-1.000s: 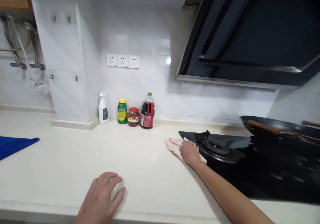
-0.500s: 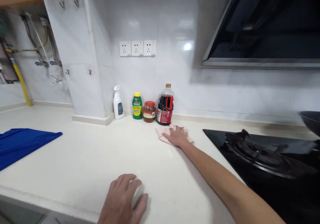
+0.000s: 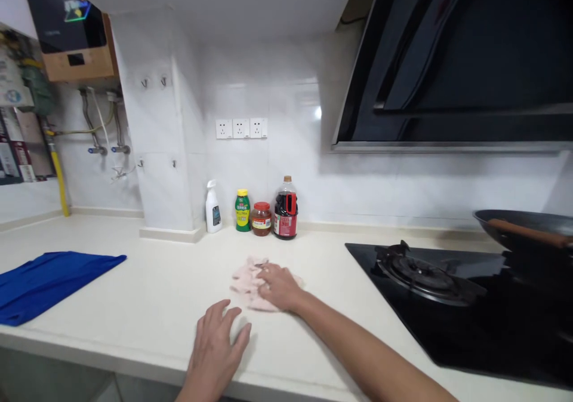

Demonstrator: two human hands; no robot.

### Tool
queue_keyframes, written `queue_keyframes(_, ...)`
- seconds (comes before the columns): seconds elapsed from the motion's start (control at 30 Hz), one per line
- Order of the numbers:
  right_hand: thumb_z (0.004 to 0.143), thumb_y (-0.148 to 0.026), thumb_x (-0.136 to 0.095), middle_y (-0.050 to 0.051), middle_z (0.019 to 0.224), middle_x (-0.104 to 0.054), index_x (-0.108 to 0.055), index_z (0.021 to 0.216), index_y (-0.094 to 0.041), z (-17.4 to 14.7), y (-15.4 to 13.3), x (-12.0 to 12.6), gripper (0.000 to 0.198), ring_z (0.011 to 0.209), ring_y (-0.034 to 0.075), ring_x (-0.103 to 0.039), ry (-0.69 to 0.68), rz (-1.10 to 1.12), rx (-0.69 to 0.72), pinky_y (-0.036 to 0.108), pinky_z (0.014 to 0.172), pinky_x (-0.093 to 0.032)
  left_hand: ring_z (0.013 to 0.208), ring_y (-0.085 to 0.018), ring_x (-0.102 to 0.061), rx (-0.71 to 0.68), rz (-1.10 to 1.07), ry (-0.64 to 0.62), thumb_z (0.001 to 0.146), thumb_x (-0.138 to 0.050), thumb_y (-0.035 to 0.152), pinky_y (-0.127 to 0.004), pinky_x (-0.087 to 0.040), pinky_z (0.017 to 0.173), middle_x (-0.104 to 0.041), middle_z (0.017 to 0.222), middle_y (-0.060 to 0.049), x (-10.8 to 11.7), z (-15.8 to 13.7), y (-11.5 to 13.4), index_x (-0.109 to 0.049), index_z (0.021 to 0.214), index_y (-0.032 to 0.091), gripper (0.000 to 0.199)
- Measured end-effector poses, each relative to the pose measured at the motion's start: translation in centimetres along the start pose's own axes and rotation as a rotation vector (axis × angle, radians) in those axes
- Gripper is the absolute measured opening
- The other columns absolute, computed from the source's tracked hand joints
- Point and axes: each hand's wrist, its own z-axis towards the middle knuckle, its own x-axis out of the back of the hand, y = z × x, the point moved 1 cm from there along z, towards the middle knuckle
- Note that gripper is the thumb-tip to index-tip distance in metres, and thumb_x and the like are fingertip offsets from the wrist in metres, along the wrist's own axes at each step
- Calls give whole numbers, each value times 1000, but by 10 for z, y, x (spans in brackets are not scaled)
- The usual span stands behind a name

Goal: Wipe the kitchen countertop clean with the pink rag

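Note:
A pale pink cloth [image 3: 245, 284] lies crumpled on the white countertop [image 3: 147, 306]. My right hand [image 3: 281, 287] presses down on its right part, fingers bent into the fabric and partly hidden by it. Nearer the front edge, my left hand [image 3: 215, 343] hovers over or rests on the counter, holding nothing, with thumb and fingers apart; contact with the surface is unclear. Behind the cloth, against the wall, stand a white spray bottle [image 3: 213, 211], a green bottle with a yellow cap [image 3: 242, 212], a red-lidded jar [image 3: 261, 220] and a large bottle of dark liquid [image 3: 285, 214].
To the right is a black gas hob [image 3: 465, 324] with a burner [image 3: 418, 272] and a wok [image 3: 496, 226] at its back. A range hood [image 3: 456, 79] overhangs it. A blue cloth [image 3: 58, 279] lies at the left. A wall pillar [image 3: 163, 199] juts out behind.
My right hand has drawn the pink cloth away from the bottles, toward me and to the left. My left hand stays open near the front edge. The camera view has tilted up.

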Motion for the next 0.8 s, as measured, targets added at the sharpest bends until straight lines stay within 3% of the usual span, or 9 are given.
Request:
queue_keyframes(0.2, 99, -37, -44, 14, 155, -42, -59, 138, -27, -68, 124, 50, 44, 139, 36, -39, 52, -118, -442, 60, 108, -30, 122, -31, -61, 94, 1, -76, 94, -55, 39, -53, -48, 100, -68, 123, -14, 1, 5, 4, -72, 106, 22, 27)
queue_keyframes(0.27, 100, -34, -41, 18, 156, -39, -57, 140, -23, -95, 144, 57, 45, 138, 38, -41, 72, -159, -543, 61, 108, -31, 122, -31, -61, 107, 8, -70, 94, -55, 38, -51, -47, 101, -68, 123, -14, 2, 6, 7, -72, 108, 21, 27)
queue_keyframes(0.33, 100, -33, -38, 19, 158, -36, -57, 140, -23, -115, 145, 55, 45, 139, 38, -40, 81, -186, -589, 61, 108, -31, 122, -30, -61, 107, 13, -65, 94, -55, 38, -50, -46, 101, -68, 124, -13, 4, 7, 9, -71, 109, 21, 28)
queue_keyframes(0.47, 99, -46, -40, 18, 160, -32, -58, 138, -28, -130, 105, 38, 47, 141, 43, -35, 61, -172, -560, 67, 103, -32, 121, -29, -61, 101, 23, -106, 97, -52, 45, -47, -46, 100, -68, 126, -12, 6, 9, 13, -70, 113, 23, 33)
queue_keyframes(0.63, 92, -67, -49, 11, 165, -26, -59, 136, -37, -128, 17, 15, 54, 147, 41, -26, 25, -81, -338, 65, 107, -29, 124, -28, -60, 116, 47, -179, 99, -47, 46, -46, -44, 102, -68, 130, -11, 9, 13, 15, -69, 120, 22, 39)
queue_keyframes(0.8, 89, -52, -60, 11, 159, -38, -65, 123, -30, -151, -47, 0, 41, 141, 36, -35, 105, 40, -51, 59, 107, -32, 127, -28, -58, 171, 16, -246, 101, -41, 45, -47, -40, 106, -70, 131, -9, 11, 15, 8, -69, 123, 24, 42)
